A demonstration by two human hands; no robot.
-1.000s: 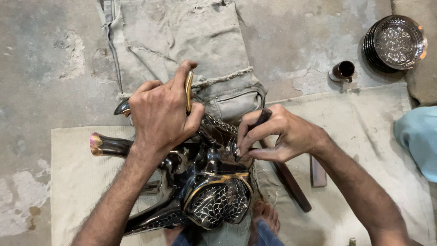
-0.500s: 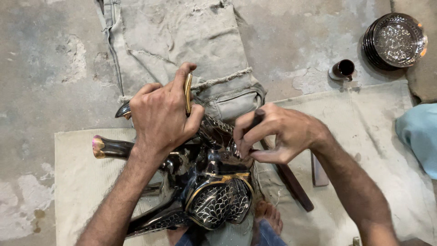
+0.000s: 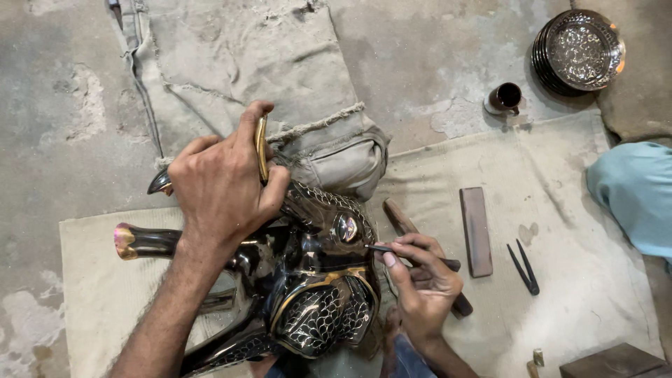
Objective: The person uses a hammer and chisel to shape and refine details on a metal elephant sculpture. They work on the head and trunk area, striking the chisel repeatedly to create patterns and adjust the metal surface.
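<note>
Black metal figure [image 3: 315, 280] clamped by left hand [image 3: 220, 185]; engraving tool [image 3: 409, 253] pinched in right hand [image 3: 423, 287] (tip pointed leftward at figure's flank).

Glossy black metal figure [image 3: 308, 280], coarse matt cloth [image 3: 280, 77]

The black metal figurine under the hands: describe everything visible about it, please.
The black metal figurine is glossy, with gold trim and fine engraved scale-like silver patterning on a rounded panel near the bottom. A horn-like limb ending in a pinkish-gold tip points left; a thin brass-coloured curved part rises beneath the left hand, which grips its upper part. It lies on a beige cloth and against a folded sack. The right hand holds a thin engraving tool, its tip at the figurine's surface.
</note>
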